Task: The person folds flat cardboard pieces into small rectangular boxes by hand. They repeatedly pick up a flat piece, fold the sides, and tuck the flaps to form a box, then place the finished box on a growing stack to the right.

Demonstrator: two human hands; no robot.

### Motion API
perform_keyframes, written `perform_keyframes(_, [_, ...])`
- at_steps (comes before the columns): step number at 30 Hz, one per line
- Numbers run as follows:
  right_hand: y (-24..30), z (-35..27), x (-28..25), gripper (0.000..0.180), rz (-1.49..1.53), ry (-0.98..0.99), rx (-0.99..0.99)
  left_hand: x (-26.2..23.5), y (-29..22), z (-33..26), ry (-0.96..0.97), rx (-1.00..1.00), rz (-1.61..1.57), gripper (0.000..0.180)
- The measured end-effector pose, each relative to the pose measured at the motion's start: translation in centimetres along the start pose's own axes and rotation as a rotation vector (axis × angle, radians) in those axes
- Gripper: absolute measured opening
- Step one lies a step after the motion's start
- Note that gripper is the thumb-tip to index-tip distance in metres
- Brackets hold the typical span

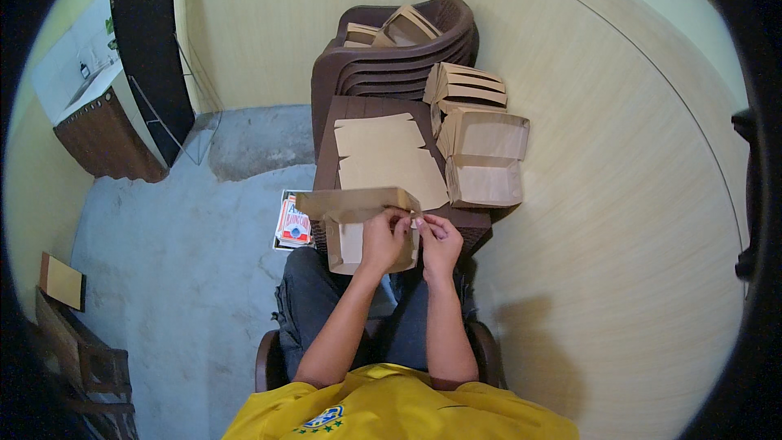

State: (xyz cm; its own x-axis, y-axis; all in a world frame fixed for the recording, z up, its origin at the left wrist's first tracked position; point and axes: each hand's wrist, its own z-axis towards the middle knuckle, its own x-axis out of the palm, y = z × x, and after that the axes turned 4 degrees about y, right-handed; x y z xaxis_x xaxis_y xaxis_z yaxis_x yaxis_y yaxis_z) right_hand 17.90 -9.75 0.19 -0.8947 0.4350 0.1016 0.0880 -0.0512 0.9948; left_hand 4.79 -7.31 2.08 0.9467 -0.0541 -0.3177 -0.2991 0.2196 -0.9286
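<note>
Flat cardboard sheets (389,159) lie on the stool (358,106), folded boxes (482,155) to their right

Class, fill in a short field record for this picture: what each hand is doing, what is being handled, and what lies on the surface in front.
left hand: grips the half-folded brown cardboard box at its right end
right hand: pinches the same end of the box, fingertips meeting the left hand
surface: dark brown table
flat blanks: lie unfolded on the table
folded boxes: stacked to the right of the blanks
chairs: stacked brown ones behind the table, more boxes on the seat
</note>
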Motion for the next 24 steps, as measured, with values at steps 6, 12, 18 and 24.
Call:
perform_keyframes(6, [2.5, -0.8, 0.0, 0.021, 0.031, 0.069, 0.021, -1.0, 0.7, 0.3, 0.084, -0.168, -0.558, 0.015])
perform_keyframes(12, [2.1, -0.9, 0.8, 0.017, -0.112, 0.013, -0.094, -0.7, 1.2, -0.3, 0.101, -0.219, -0.710, 0.017])
perform_keyframes(18, [2.0, -1.1, 0.7, 0.017, -0.240, 0.018, -0.146, -1.2, 1.8, -0.6, 0.128, -0.258, -0.755, 0.019])
perform_keyframes(24, [2.1, -1.7, 1.1, 0.018, -0.244, 0.041, -0.151, -1.1, 1.3, -0.5, 0.112, -0.292, -0.762, 0.018])
